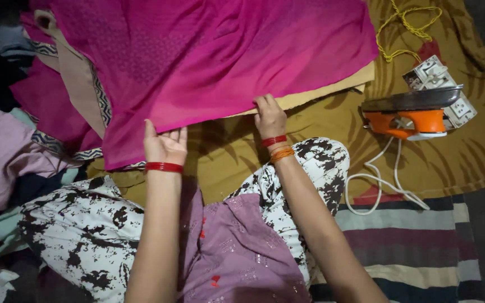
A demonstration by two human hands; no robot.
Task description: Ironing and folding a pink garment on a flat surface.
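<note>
A bright pink cloth (209,50) lies spread over a brown patterned blanket (450,151) in front of me. My left hand (165,145) rests at the cloth's near edge, fingers spread and pressing against the hem. My right hand (269,116) pinches the same near edge farther right, where a tan lining (332,90) shows under the pink. Both wrists wear red bangles. I sit cross-legged, with white-and-black patterned trousers (79,230) and a mauve top (237,252) below my arms.
An orange iron (411,115) stands on its side at the right, its white cord (377,185) looping toward me. A white socket board (442,84) sits behind it beside a yellow rope (405,28). Piled clothes (1,157) lie at the left; a striped mat (416,241) lies at lower right.
</note>
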